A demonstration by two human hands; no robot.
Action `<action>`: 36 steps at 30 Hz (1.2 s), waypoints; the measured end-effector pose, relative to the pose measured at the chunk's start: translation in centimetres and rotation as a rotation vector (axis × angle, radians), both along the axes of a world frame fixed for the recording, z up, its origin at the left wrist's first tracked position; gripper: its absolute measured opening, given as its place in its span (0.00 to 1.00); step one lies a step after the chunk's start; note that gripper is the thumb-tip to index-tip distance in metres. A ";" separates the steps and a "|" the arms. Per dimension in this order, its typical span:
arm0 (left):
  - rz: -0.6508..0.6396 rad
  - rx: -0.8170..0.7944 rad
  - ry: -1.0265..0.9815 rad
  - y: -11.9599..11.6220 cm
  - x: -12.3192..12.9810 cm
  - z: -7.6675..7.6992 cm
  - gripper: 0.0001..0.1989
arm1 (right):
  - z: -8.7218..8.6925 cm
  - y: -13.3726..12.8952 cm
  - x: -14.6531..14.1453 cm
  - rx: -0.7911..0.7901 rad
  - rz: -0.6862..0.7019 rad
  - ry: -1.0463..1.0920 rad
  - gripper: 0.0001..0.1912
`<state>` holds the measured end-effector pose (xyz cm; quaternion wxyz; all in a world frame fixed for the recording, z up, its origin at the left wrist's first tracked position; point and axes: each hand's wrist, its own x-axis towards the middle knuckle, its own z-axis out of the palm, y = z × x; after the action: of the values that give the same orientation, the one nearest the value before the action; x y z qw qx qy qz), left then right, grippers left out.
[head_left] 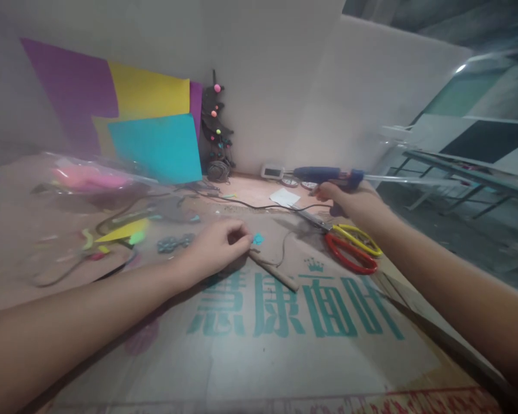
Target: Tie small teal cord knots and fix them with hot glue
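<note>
My left hand (220,247) is pinched at the middle of the cardboard surface (250,368), its fingertips beside a small blue piece (258,238). What it grips is too small to make out. A thin brown stick (276,271) lies just right of those fingertips. My right hand (345,198) is wrapped round a blue glue gun (323,174), held above the back right of the surface with its nozzle pointing left. Scissors with red and yellow handles (351,248) lie below the right hand.
Purple, yellow and blue sheets (155,149) lean at the back left, beside a dark tree-like decoration (216,126) with coloured balls. A pink item in clear plastic (90,178), a yellow piece (127,230) and grey bits (175,242) lie left. A cable (250,205) crosses the back.
</note>
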<state>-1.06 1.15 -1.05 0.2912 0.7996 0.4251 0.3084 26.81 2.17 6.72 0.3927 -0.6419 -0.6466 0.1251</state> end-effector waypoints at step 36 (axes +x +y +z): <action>0.063 -0.059 -0.138 0.1 -0.1 0.5 0.09 | -4.3 -5.4 -6.7 -0.210 0.587 -0.413 0.07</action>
<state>-1.19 1.27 -0.57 0.3332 0.7539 0.4378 0.3590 20.11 -3.28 2.41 0.1335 -0.4777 -0.8524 0.1656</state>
